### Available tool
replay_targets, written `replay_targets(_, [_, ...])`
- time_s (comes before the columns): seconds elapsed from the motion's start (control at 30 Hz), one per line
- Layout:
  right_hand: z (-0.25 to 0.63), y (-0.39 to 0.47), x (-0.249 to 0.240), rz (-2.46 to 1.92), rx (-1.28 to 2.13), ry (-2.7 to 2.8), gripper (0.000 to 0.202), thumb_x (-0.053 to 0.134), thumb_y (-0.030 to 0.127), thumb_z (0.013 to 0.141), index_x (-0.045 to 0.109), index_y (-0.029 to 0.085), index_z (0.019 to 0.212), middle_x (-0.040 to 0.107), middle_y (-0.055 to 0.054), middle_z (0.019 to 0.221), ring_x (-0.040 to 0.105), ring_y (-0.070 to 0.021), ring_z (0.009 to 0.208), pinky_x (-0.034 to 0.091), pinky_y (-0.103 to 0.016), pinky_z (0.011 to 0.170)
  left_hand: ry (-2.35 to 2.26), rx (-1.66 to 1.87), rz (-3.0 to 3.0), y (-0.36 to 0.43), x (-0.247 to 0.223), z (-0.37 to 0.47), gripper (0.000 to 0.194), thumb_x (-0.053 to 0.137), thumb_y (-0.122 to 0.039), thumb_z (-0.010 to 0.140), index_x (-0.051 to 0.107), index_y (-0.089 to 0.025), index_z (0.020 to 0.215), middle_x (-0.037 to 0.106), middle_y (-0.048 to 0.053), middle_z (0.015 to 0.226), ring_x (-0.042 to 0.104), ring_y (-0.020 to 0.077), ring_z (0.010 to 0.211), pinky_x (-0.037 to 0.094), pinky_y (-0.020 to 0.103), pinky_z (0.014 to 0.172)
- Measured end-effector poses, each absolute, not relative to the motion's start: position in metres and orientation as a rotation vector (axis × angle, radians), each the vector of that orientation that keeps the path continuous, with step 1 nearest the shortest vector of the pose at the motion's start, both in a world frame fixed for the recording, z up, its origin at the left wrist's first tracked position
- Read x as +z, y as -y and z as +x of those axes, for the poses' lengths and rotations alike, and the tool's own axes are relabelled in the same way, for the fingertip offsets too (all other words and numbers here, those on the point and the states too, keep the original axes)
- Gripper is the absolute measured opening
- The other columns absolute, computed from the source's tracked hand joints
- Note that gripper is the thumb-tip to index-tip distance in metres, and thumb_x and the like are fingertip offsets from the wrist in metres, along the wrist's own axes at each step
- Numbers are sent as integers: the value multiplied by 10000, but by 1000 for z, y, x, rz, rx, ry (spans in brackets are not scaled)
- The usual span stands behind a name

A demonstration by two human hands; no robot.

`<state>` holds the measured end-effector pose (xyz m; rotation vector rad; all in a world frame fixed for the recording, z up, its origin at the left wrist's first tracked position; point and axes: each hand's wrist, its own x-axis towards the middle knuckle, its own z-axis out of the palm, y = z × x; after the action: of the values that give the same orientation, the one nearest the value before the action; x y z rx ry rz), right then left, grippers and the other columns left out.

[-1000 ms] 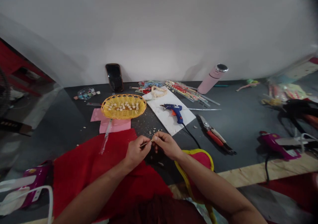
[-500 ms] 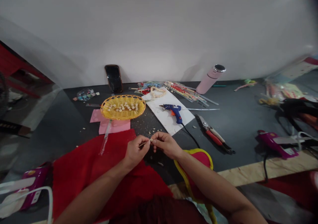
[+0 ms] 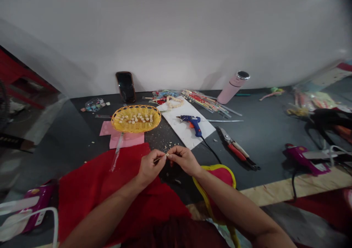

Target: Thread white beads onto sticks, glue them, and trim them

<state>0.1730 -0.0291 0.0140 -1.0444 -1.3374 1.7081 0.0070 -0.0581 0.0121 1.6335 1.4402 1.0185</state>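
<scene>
My left hand (image 3: 150, 166) is closed in a pinch on a thin wooden stick (image 3: 157, 159) that points toward my other hand. My right hand (image 3: 184, 160) pinches a tiny pale piece (image 3: 167, 155) where the fingertips of both hands meet. Pale crumbs (image 3: 169, 145) lie on the dark table just beyond my fingers. Behind my left hand, a yellow woven basket (image 3: 136, 129) holds several small pale pieces (image 3: 139, 117). Red cloth (image 3: 110, 182) spreads beneath my left forearm.
A blue glue gun (image 3: 195, 123) rests on white paper (image 3: 178, 125), with red-handled pruning shears (image 3: 236, 149) to its right. A pink flask (image 3: 231, 90) and a phone (image 3: 125, 87) stand at the wall. Wrapped sticks (image 3: 202, 100) lie behind the paper.
Both hands stay in nearly the same place, with only a slight shift of the right fingers around the small pale piece. Everything else is unchanged.
</scene>
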Motion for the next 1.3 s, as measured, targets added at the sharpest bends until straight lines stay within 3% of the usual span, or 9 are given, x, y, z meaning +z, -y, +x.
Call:
replay_targets(1.13, [173, 26, 18, -1032, 1695, 1421, 268, 670, 424, 736, 607, 165, 766, 560, 41, 576, 520, -82, 495, 406, -210, 506, -1449, 993, 1665, 57, 22, 8, 150, 536, -286, 794, 618, -176, 735, 644, -7, 631, 582, 105, 560, 441, 184, 519])
replay_targets(1.3, [171, 26, 23, -1039, 1541, 1530, 222, 615, 389, 779, 612, 167, 796, 545, 33, 593, 504, -87, 513, 397, -209, 505, -1482, 1065, 1564, 56, 26, 8, 147, 547, -302, 781, 621, -178, 755, 640, -13, 626, 573, 102, 538, 441, 179, 499])
